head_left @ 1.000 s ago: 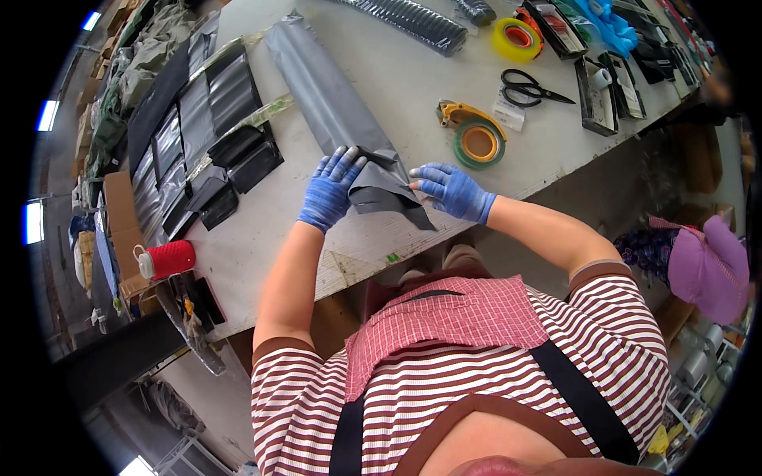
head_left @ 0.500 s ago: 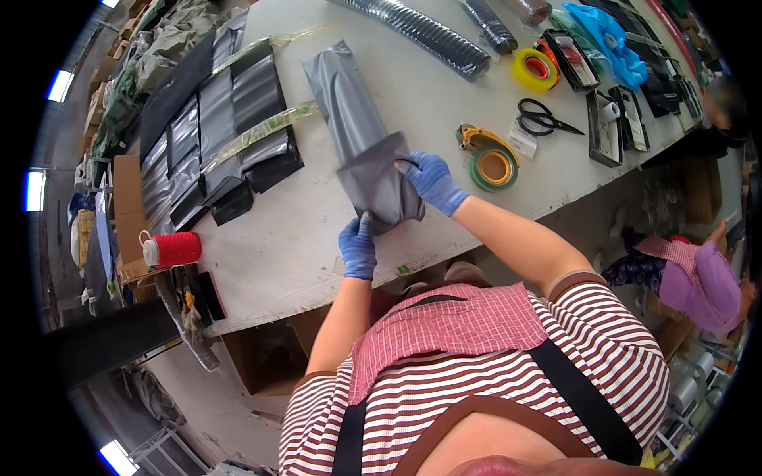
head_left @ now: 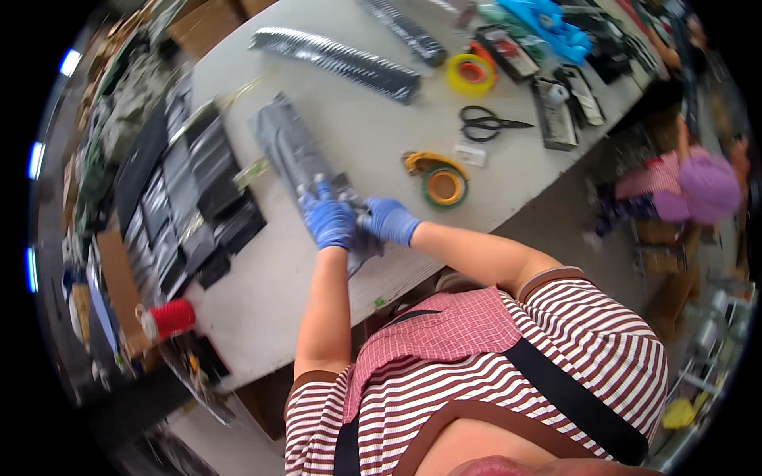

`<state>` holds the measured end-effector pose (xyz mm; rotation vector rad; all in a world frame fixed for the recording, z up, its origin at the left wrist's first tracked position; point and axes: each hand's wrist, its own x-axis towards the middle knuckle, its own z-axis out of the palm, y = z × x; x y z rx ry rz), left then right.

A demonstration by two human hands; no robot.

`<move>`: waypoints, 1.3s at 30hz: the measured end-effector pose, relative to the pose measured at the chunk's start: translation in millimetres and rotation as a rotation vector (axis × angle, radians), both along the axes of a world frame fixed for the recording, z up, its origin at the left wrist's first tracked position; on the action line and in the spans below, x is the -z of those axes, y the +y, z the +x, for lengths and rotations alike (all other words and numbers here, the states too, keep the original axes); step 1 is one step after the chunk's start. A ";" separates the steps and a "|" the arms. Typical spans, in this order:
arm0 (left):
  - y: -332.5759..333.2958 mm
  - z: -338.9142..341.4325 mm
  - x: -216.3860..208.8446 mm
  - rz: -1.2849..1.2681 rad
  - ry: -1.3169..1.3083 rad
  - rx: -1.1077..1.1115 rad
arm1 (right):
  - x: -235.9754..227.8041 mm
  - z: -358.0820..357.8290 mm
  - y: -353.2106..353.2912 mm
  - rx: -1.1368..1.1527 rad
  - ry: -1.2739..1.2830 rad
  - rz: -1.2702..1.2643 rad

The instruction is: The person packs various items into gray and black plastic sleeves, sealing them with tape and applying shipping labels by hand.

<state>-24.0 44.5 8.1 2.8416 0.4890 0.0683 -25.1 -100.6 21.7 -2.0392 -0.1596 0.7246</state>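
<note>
Plainly, the left hand [head_left: 329, 220], in a blue knit glove with paler tips, lies palm-down over a bundle of gray sheeting [head_left: 292, 149], its fingers a little apart. The right hand [head_left: 389, 221], gloved alike, sets bent fingers at the bundle's right side (blur hides whether they pinch it, so I cannot tell). The bundle is long, smooth and creased; it lies on the pale table [head_left: 270, 297], slanting from its near edge toward the far left.

To the left, flat black and gray sheet pieces [head_left: 208, 170] overlap, some glossy, too layered to count. Right of the hands sits one yellow tape dispenser [head_left: 419, 161] with a green-edged roll [head_left: 446, 187]; beyond it are one pair of black-handled scissors [head_left: 488, 123] and one yellow tape roll [head_left: 463, 75].

Three narrow black open boxes [head_left: 561, 145] stand farther right: one holds a small white roll [head_left: 557, 94], while the others' contents are unclear. Two ribbed, shiny dark lengths [head_left: 341, 62] lie at the far side, and one red vessel [head_left: 172, 319] sits at the left edge.
</note>
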 end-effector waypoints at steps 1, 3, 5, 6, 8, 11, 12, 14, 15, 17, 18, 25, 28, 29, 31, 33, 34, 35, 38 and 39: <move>-0.8 14.5 -2.2 -0.035 0.043 -0.063 | -2.0 -8.5 -16.7 -0.025 -0.211 0.015; -6.1 36.2 -10.8 -0.091 0.136 -0.160 | -17.2 -11.7 -60.2 -0.022 -0.448 0.187; -19.5 50.0 -27.9 -0.137 0.227 -0.213 | -17.4 6.5 -122.0 0.180 -0.752 0.111; -18.3 52.7 -24.8 -0.114 0.230 -0.217 | -17.4 14.3 -149.9 0.296 -0.679 0.009; -18.8 59.3 -17.2 -0.066 0.231 -0.220 | -3.1 33.2 -209.8 0.353 -0.725 -0.295; -24.5 57.5 -11.6 -0.082 0.201 -0.211 | 29.7 44.4 -255.7 0.205 -0.736 -0.536; -23.8 54.7 -9.5 -0.084 0.190 -0.212 | 33.8 48.3 -262.1 0.157 -0.685 -0.550; -34.4 44.4 -12.8 -0.085 0.209 -0.212 | 40.5 56.6 -268.6 0.137 -0.681 -0.499; -38.0 39.3 -11.2 -0.084 0.210 -0.202 | 47.0 60.1 -269.9 0.140 -0.690 -0.464; -47.3 30.9 -18.9 -0.115 0.219 -0.191 | 55.1 67.5 -273.2 0.155 -0.720 -0.405; -46.7 24.5 -17.2 -0.107 0.175 -0.153 | 59.0 68.3 -274.1 0.170 -0.737 -0.379; -112.4 -7.5 -85.1 -1.026 -0.110 0.055 | -24.1 51.2 -240.4 0.262 -0.882 0.239; -139.0 -18.7 -113.7 -1.403 0.172 -0.031 | -80.3 25.4 -211.5 0.004 -0.955 0.345; -143.9 -22.5 -119.6 -1.464 0.138 -0.020 | -91.4 22.5 -207.1 -0.022 -1.011 0.334; -147.9 -28.4 -127.7 -1.586 0.074 0.011 | -107.3 16.5 -198.2 -0.068 -1.123 0.307; -139.7 -35.4 -136.7 -1.611 -0.003 0.007 | -116.9 4.6 -190.0 0.114 -0.703 0.468; -138.7 -39.0 -140.7 -1.634 -0.040 0.007 | -122.4 1.4 -185.3 0.140 -0.510 0.566; -139.5 -42.8 -149.1 -1.611 -0.086 0.014 | -127.4 -2.0 -179.5 0.191 -0.313 0.669; -125.0 -52.2 -161.3 -1.533 -0.072 0.089 | -142.6 -4.7 -171.1 0.088 -0.130 0.533; -118.3 -55.4 -160.5 -1.490 -0.013 0.083 | -145.0 -7.8 -165.0 0.081 -0.163 0.516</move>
